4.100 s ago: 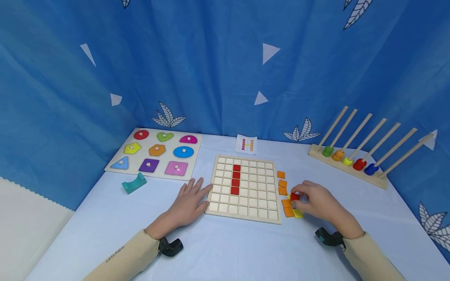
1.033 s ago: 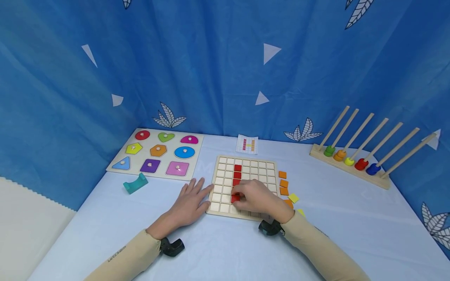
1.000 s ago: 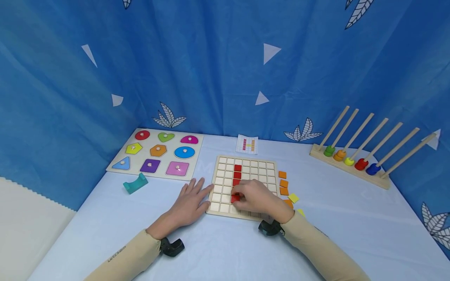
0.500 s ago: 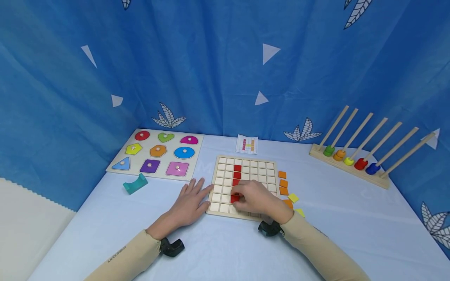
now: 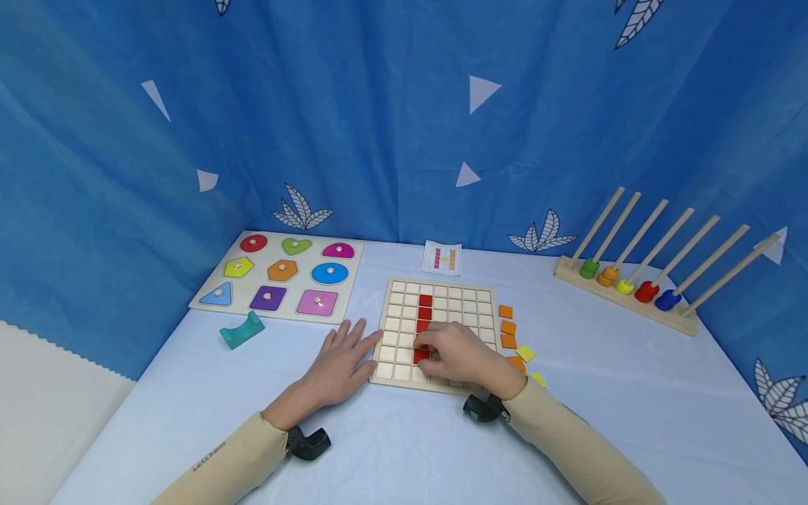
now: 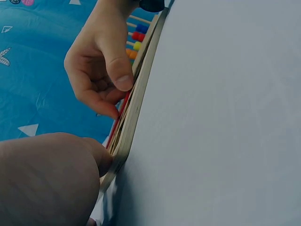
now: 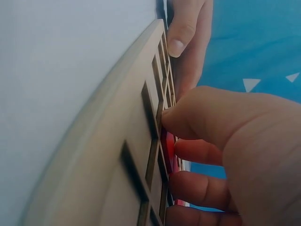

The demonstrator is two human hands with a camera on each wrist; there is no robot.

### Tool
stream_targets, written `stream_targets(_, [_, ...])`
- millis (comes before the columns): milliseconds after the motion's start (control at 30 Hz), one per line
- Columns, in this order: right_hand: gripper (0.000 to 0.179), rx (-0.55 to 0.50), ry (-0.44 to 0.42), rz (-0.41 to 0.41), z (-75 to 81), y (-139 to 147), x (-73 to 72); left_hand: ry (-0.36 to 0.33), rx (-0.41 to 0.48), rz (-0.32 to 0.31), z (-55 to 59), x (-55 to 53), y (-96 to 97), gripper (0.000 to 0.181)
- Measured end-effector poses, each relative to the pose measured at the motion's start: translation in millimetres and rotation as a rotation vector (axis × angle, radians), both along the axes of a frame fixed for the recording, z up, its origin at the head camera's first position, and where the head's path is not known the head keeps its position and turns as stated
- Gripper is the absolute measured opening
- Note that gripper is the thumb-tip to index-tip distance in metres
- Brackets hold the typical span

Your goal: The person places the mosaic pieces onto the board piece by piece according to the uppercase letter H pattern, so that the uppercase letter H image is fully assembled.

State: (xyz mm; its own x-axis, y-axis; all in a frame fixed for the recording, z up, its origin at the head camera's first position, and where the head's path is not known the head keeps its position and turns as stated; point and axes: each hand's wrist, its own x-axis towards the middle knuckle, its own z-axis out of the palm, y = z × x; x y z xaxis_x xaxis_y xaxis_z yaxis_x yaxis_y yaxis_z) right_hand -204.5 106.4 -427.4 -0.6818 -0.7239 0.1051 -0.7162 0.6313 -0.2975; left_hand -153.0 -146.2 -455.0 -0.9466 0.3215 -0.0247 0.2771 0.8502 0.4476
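Note:
My right hand (image 5: 457,354) is over the wooden grid board (image 5: 402,383), its curled thumb and fingers about a red square tile (image 5: 421,357) low in the third column. In the right wrist view the thumb lies on one side of that red tile (image 7: 168,146) and the fingers on the other. More red tiles (image 5: 424,313) run up the same column, partly behind the fingers. My left hand (image 5: 337,365) lies with spread fingers on the cloth, its fingertips touching the board's left edge. Blank pale squares fill the other visible cells.
Loose orange tiles (image 5: 508,327) and yellow tiles (image 5: 525,353) lie right of the board. A printed pattern card (image 5: 442,258) is behind it. At left are a shape puzzle (image 5: 290,284) and a teal arch block (image 5: 243,331). A peg rack (image 5: 625,298) with coloured rings stands at right.
About four seconds ago my right hand pinched a red tile by the loose tiles; it has since moved left onto the board. Over the last second both hands stay nearly still.

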Motion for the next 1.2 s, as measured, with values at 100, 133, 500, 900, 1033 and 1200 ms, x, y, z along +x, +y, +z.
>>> stream_targets(100, [0.020, 0.000, -0.010, 0.001, 0.7, 0.5, -0.1, -0.003, -0.003, 0.000, -0.2, -0.4, 0.3, 0.056])
stream_targets(133, [0.020, -0.001, -0.013, 0.003, 1.0, 0.6, -0.1, -0.005, -0.003, 0.000, -0.2, -0.4, 0.3, 0.056])
stream_targets(500, [0.019, -0.011, -0.022, 0.017, 4.9, 5.9, -0.5, 0.008, 0.006, 0.000, -2.2, 0.2, -0.6, 0.056])
stream_targets(900, [0.019, -0.040, 0.010, -0.099, 13.5, 47.1, -4.2, 0.017, 0.015, 0.001, -0.5, 1.6, 0.4, 0.056])
stream_targets(1033, [0.022, -0.026, -0.045, -0.178, 15.7, 62.9, -3.4, 0.009, 0.015, 0.001, -1.5, 1.7, 0.2, 0.056])
stream_targets(1200, [0.023, -0.008, -0.052, -0.220, 16.3, 84.1, -2.7, 0.020, 0.021, -0.005, -1.2, 1.6, -0.7, 0.056])
